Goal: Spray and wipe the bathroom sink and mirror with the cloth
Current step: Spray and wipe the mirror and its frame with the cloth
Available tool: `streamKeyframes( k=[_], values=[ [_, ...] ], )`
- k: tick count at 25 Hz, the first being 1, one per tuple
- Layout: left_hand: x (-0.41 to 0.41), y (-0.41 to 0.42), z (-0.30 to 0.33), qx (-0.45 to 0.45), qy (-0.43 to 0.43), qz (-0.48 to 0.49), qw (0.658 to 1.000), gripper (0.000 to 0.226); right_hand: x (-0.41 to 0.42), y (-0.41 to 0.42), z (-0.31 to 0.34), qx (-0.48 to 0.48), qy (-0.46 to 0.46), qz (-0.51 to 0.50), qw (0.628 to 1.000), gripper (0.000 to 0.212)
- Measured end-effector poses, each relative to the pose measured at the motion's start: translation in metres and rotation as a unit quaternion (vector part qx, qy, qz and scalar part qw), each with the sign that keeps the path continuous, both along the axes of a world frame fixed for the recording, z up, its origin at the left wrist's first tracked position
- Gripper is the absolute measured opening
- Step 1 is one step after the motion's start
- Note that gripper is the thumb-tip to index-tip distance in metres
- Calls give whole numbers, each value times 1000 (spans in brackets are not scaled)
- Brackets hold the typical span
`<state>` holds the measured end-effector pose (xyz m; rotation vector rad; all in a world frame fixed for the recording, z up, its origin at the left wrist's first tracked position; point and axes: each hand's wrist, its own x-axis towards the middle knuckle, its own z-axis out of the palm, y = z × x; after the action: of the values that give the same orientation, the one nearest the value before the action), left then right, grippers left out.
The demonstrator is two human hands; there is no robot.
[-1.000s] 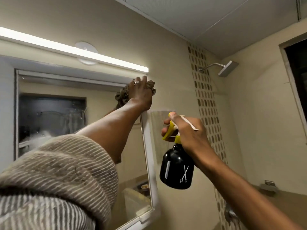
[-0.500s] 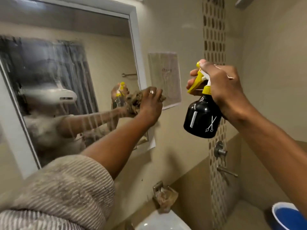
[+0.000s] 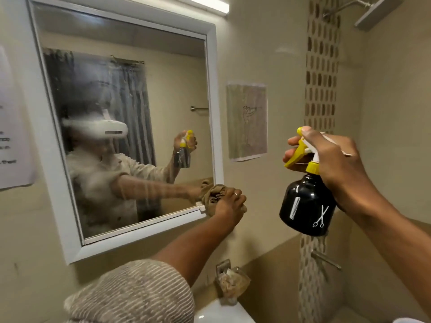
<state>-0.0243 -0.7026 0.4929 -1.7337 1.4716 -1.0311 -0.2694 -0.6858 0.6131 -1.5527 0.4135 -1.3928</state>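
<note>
A white-framed mirror [image 3: 213, 94] hangs on the beige wall, its glass streaked and misted. My left hand [image 3: 229, 202] presses a bunched brown cloth [image 3: 213, 197] against the mirror's lower right corner. My right hand [image 3: 331, 159] holds a black spray bottle [image 3: 306, 206] with a yellow trigger, upright, out to the right of the mirror and apart from it. A corner of the white sink [image 3: 221, 314] shows at the bottom edge.
A paper sheet [image 3: 247, 121] is stuck on the wall right of the mirror, another paper [image 3: 14, 127] at the left. A soap holder [image 3: 231, 283] sits above the sink. Shower head [image 3: 373, 10], tile strip [image 3: 321, 66] and taps [image 3: 325, 259] are at the right.
My left hand has dragged the cloth down the mirror's right edge from the top corner to the bottom corner. The view tilted down then back; the bottle stayed in my right hand.
</note>
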Motion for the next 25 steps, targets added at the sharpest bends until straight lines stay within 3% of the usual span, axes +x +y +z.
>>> streamKeyframes(
  k=[3, 8, 12, 23, 25],
  values=[
    [3, 22, -6, 14, -52, -56, 997, 34, 4, 5, -2, -1, -3, 19, 1000, 33],
    [39, 95, -7, 50, -55, -127, 989, 9, 27, 17, -5, 7, 0, 58, 998, 32],
    [54, 148, -16, 38, -86, -87, 992, 7, 61, 37, -13, 14, 16, 89, 996, 35],
    [92, 288, -10, -8, 8, -12, 1000, 7, 122, 110, -28, -6, 47, 187, 981, 35],
    [92, 318, -9, -23, 21, 22, 999, 16, 133, 128, -28, -12, 47, 205, 978, 35]
  ],
)
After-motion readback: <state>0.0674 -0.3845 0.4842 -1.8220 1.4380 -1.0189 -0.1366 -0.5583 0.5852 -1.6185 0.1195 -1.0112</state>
